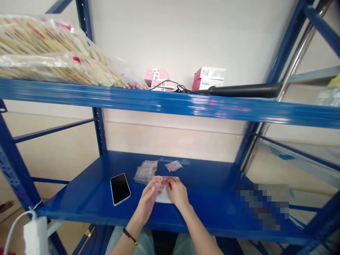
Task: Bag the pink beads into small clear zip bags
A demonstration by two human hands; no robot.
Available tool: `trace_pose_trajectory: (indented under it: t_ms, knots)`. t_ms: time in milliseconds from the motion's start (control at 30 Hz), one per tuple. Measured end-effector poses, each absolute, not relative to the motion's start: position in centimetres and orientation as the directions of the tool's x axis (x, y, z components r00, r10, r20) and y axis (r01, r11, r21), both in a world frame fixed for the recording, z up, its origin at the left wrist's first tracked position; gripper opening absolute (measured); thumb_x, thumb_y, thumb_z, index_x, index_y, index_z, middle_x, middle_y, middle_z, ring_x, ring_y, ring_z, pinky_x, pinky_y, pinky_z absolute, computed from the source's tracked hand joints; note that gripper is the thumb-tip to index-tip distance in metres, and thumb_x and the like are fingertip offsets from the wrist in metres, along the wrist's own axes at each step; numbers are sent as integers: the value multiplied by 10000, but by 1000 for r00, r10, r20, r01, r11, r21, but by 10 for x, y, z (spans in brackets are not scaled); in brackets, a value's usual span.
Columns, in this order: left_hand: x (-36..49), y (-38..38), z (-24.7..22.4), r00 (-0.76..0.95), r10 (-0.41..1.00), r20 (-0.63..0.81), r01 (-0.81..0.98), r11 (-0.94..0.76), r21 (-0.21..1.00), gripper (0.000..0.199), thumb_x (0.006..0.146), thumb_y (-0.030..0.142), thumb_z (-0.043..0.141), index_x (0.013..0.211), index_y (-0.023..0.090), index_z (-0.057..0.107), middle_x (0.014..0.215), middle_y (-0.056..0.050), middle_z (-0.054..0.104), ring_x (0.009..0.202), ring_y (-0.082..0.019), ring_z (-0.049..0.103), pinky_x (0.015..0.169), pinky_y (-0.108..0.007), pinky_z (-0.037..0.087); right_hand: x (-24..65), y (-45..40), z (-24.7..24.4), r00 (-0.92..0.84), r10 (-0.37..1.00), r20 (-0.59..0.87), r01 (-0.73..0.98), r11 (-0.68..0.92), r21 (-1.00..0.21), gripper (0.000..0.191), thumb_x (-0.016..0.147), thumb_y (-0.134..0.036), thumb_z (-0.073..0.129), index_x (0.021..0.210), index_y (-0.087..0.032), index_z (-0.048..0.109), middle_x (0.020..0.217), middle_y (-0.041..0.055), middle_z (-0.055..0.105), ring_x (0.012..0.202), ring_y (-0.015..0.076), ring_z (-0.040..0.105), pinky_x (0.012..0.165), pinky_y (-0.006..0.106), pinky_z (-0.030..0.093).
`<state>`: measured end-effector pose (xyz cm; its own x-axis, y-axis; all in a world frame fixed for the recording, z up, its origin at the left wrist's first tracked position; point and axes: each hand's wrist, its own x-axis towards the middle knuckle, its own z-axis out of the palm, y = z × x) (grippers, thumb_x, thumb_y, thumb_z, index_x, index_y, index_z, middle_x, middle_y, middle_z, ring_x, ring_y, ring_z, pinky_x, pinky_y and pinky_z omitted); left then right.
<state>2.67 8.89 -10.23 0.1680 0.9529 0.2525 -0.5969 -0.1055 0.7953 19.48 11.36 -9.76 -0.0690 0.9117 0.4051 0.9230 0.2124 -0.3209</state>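
My left hand point(149, 194) is closed on a small clear plastic bag point(157, 182), over the left side of a white sheet point(166, 196). Small red-pink beads point(165, 180) lie in a heap on that sheet, between my hands. My right hand point(178, 192) rests at the right of the heap with its fingers curled down into the beads; what its fingertips pinch is hidden. Just behind lie several flat clear zip bags point(145, 172). A filled bag of red-pink pieces point(174, 165) lies farther back to the right.
A phone point(120, 189) lies left of my hands on the blue shelf point(212, 202). Above runs an upper shelf beam point(119, 101), bearing bagged packs point(53, 49), pink boxes point(156, 75), red-white boxes point(209, 78) and a black tube-like bar point(244, 90). A white power block point(35, 235) hangs at lower left.
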Motion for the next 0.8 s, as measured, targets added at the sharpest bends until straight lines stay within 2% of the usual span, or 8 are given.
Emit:
trace_pose_trajectory:
  t_ms: [133, 267, 367, 533, 800]
  knots:
    - [27, 86, -103, 116, 962, 247, -544, -146, 826, 437, 828, 478, 731, 1139, 171, 697, 1063, -115, 696, 931, -247, 634, 814, -331, 461, 192, 113, -94, -68, 933, 353, 954, 165, -251, 217, 952, -137, 486, 1011, -210, 682, 1099, 75, 699, 997, 200, 657, 818, 260, 488]
    - [29, 82, -103, 132, 962, 237, -560, -125, 819, 459, 791, 464, 775, 1131, 164, 708, 1019, -107, 706, 908, -236, 629, 798, -314, 447, 190, 114, -88, -38, 954, 298, 968, 108, -225, 247, 906, -97, 487, 1009, -217, 676, 1047, 67, 690, 977, 206, 660, 759, 259, 482]
    - [29, 80, -103, 119, 966, 231, -579, -121, 806, 434, 805, 450, 765, 1124, 160, 712, 978, -98, 705, 884, -224, 625, 783, -305, 443, 188, 114, -87, -38, 951, 307, 970, 109, -218, 265, 873, -85, 494, 1015, -221, 672, 1044, 60, 686, 982, 211, 659, 739, 262, 478]
    - [28, 80, -104, 125, 964, 233, -605, -112, 788, 376, 850, 414, 738, 1131, 164, 711, 927, -71, 685, 855, -191, 604, 773, -270, 432, 189, 114, -87, -45, 951, 307, 976, 108, -190, 221, 960, -180, 459, 981, -218, 675, 1026, 66, 682, 987, 212, 646, 711, 259, 466]
    - [31, 77, -99, 143, 957, 252, -632, -108, 768, 317, 859, 376, 749, 1106, 178, 720, 968, -51, 663, 907, -169, 581, 817, -228, 422, 192, 120, -87, -79, 964, 253, 981, 120, -151, 270, 986, -144, 412, 1038, -208, 669, 1042, 77, 684, 938, 208, 662, 706, 264, 458]
